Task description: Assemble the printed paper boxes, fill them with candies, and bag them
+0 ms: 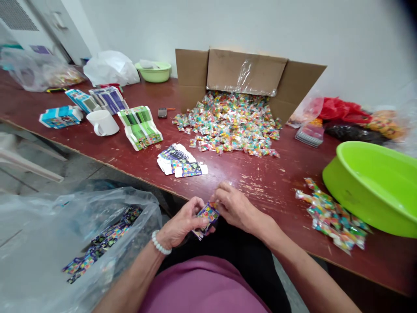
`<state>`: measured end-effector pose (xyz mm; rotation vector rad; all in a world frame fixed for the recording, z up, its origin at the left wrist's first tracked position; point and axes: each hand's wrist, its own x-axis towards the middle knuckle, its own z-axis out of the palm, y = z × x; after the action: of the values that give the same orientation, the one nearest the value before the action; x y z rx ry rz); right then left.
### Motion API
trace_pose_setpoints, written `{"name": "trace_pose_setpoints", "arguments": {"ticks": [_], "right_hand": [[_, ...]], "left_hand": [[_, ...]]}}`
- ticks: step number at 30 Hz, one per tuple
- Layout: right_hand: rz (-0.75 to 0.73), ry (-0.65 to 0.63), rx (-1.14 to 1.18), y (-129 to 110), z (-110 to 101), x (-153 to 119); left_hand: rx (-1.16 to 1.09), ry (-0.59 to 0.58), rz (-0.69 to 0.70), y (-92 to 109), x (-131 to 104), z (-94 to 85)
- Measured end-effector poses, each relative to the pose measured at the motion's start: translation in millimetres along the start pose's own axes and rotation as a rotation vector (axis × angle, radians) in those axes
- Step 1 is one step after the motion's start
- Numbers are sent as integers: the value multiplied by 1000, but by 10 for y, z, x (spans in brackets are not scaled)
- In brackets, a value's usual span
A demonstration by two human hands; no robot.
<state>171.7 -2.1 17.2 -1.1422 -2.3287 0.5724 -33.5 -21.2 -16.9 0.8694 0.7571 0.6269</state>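
A small purple candy box [208,214] with colourful print is gripped between the thumb and fingers of my left hand [189,219], just off the table's front edge. At the box's upper end, the fingers of my right hand [234,206] are pinched together; whether they grip a flap or a candy is hidden. Beyond my hands lies a fanned stack of flat, dark-printed box blanks [179,161]. Farther back, a heap of wrapped candies [231,126] spills out of a cardboard box [247,71] tipped on its side.
On the right stand a lime-green basin [368,191] and a pile of wrapped candy packets [335,217]. Green box blanks [140,128], a white mug [102,122] and blue boxes [61,116] sit left. A clear plastic bag [130,195] with filled-looking purple boxes [100,243] hangs lower left.
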Motion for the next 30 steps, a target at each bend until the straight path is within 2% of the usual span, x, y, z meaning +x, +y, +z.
{"name": "trace_pose_setpoints", "arguments": {"ticks": [2, 5, 7, 10, 12, 13, 17, 19, 22, 24, 28, 30], "right_hand": [[-8, -101, 71, -53, -86, -7], [96, -163, 330, -71, -180, -30], [199, -122, 548, -33, -162, -39], [319, 54, 704, 46, -39, -32], [370, 157, 688, 66, 28, -21], [379, 169, 660, 60, 41, -18], [262, 69, 500, -27, -5, -15], [229, 68, 487, -56, -16, -9], [339, 95, 579, -64, 23, 15], [387, 111, 561, -82, 49, 34], [246, 50, 314, -175, 19, 46], [195, -2, 300, -200, -6, 39]], "left_hand": [[6, -69, -49, -24, -6, 23], [14, -88, -19, -37, -4, 45], [27, -66, 23, -33, 4, 54], [43, -42, 52, -23, 15, 70], [32, -20, 66, -18, 20, 86], [25, -4, 70, -16, 22, 96], [-45, 68, 28, -16, 52, 149], [-142, 108, -23, -16, 82, 180], [-251, 152, -66, -14, 123, 224], [-265, 186, -60, -14, 134, 245], [-254, 304, -57, -21, 114, 264], [-252, 331, -47, -18, 106, 258]]}}
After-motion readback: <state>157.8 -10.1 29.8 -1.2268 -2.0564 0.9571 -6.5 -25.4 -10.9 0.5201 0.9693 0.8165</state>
